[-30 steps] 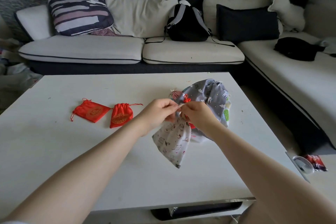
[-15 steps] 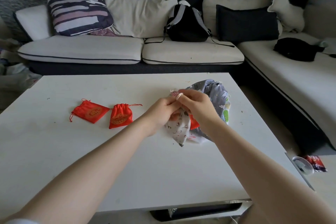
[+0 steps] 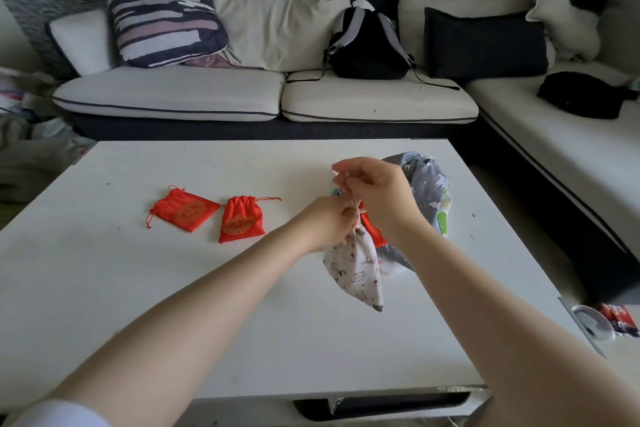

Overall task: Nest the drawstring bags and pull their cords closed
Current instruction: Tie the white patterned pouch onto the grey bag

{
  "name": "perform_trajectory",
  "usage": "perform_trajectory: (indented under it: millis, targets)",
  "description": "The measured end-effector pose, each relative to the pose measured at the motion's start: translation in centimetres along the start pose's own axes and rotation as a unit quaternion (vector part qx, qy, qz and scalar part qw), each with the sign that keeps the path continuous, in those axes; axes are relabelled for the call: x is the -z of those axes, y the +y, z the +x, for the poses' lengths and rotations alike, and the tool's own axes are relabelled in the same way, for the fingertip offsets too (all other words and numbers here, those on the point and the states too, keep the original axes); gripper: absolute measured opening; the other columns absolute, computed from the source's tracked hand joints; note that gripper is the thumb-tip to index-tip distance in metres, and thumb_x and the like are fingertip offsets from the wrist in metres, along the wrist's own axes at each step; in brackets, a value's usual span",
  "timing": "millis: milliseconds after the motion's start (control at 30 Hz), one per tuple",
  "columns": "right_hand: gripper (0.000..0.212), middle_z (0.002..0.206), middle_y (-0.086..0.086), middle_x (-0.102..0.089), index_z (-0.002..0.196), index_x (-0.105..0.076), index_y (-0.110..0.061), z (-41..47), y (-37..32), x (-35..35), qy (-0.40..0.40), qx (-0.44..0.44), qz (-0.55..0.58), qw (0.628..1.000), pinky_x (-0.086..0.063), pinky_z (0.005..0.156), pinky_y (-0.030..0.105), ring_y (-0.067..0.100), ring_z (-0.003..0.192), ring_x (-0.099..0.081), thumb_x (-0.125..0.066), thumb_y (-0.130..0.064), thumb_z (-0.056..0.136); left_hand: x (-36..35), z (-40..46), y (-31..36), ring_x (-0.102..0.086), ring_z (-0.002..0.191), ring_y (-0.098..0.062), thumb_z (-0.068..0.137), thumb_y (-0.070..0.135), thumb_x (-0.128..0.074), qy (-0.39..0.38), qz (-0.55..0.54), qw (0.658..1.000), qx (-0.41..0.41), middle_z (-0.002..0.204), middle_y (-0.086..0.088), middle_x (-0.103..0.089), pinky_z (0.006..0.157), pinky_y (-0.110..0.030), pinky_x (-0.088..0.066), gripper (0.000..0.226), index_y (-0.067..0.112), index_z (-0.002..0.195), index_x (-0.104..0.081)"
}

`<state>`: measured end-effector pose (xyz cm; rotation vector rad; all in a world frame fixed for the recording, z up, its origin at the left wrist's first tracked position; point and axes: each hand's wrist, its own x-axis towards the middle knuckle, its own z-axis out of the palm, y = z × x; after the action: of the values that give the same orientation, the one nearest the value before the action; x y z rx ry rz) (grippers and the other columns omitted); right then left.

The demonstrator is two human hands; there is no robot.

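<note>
While the left hand (image 3: 327, 222) pinches the gathered neck of a small white printed bag (image 3: 356, 269), the right hand (image 3: 375, 196) is raised just above and beyond it, its fingers curled and pinching the pale cord (image 3: 352, 199) that runs up from that neck. The bag hangs from the neck with its lower corner pointing toward the near edge of the white table (image 3: 173, 305); whether that corner touches the surface cannot be told. Right behind the hands, a bit of red fabric (image 3: 372, 229) shows between the white bag and the right wrist, and beyond it on the right side of the table lies a larger grey printed bag (image 3: 427, 184), crumpled, with a patch of green and white cloth at its right edge. To the left, well apart from the hands, 2 red drawstring bags with gold emblems lie flat on the table: the left red bag (image 3: 183, 211) tilted, the right red bag (image 3: 241, 224) just beside it, its cord trailing to the right. At the far side a sofa (image 3: 207, 94) carries cushions and a black backpack (image 3: 369, 45). A white sleeve (image 3: 52, 414) shows at the near left corner.
</note>
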<state>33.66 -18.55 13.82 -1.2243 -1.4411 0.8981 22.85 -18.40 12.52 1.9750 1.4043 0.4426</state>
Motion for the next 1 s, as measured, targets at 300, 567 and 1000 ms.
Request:
perform_trajectory:
  millis: [300,567,1000]
  targets:
    - [0.035,0.081,0.009,-0.070,0.124,-0.051,-0.018,0.7,1.8,0.8,-0.049,-0.018,-0.196,0.979,-0.053,0.078,0.031,0.018,0.077,-0.065,-0.056,-0.014,0.089,0.4,0.4,-1.9,-0.050,0.059,-0.018,0.097,0.034,-0.041,-0.005,-0.164,0.986,0.014,0.070,-0.002,-0.054,0.065,-0.026,-0.041,0.037,0.014,0.069,-0.053]
    - [0.022,0.089,-0.001,-0.069,0.106,-0.068,-0.011,-0.5,1.8,1.4,-0.115,0.128,-0.311,0.935,-0.042,0.073,0.010,0.018,0.088,-0.064,-0.065,-0.011,0.084,1.2,-0.1,-2.2,-0.044,0.056,-0.010,0.096,0.022,-0.045,0.034,-0.208,0.977,0.019,0.062,0.005,-0.052,0.055,-0.021,-0.035,0.034,0.019,0.064,-0.056]
    - [0.011,0.078,0.002,-0.072,0.092,-0.070,-0.006,-0.1,1.9,1.1,-0.046,0.178,-0.312,0.932,-0.045,0.066,0.022,0.015,0.068,-0.061,-0.062,-0.006,0.084,1.8,-0.4,-2.0,-0.063,0.064,-0.015,0.096,0.010,-0.044,0.018,-0.199,0.980,-0.010,0.069,-0.002,-0.064,0.069,-0.026,-0.056,0.026,0.011,0.076,-0.061]
